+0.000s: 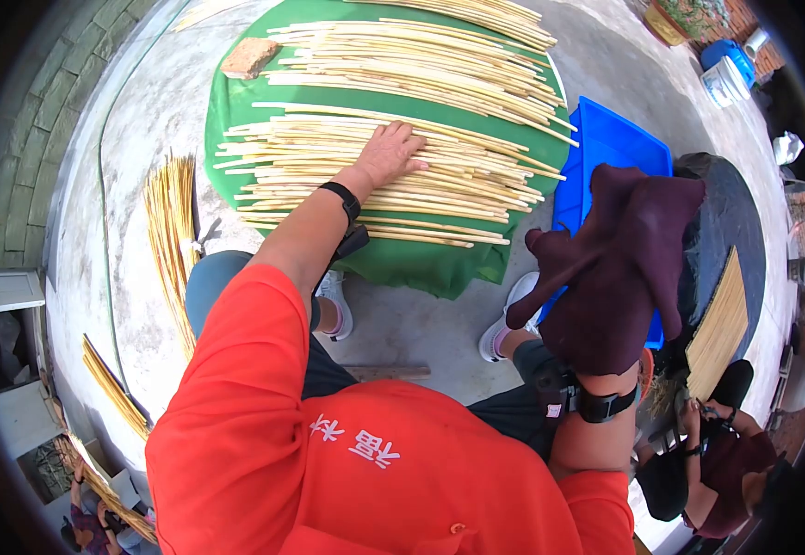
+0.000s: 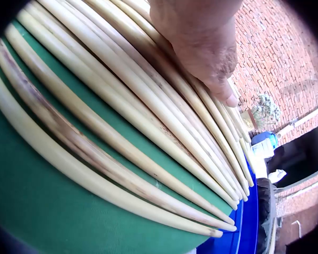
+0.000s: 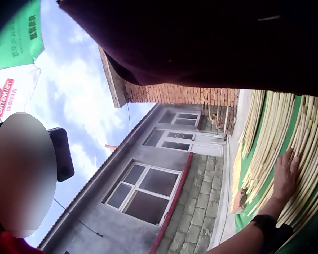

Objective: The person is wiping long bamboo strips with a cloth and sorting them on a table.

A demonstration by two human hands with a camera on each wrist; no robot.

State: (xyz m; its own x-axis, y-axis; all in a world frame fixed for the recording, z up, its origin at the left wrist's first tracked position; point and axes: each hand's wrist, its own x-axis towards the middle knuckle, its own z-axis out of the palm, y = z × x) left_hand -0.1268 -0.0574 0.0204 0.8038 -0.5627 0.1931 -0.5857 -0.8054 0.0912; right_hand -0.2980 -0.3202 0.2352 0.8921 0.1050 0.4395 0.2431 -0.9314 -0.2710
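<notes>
My left hand (image 1: 391, 155) lies with its fingers extended on a row of pale peeled sticks (image 1: 301, 153). These sticks are spread on a table covered in green cloth (image 1: 412, 264). In the left wrist view the fingers (image 2: 212, 69) press down on several slender sticks (image 2: 122, 106). A dark maroon cloth (image 1: 615, 268) drapes over the end of my right forearm (image 1: 592, 444) and hides the right hand; I cannot tell how its fingers lie. This cloth (image 3: 201, 42) also fills the top of the right wrist view.
A second row of sticks (image 1: 421, 65) lies farther back, beside a brick piece (image 1: 249, 57). To the right stands a blue plastic crate (image 1: 620, 139). Bundles of yellow stalks (image 1: 171, 231) lie on the ground at left. Another person (image 1: 731, 462) sits at lower right.
</notes>
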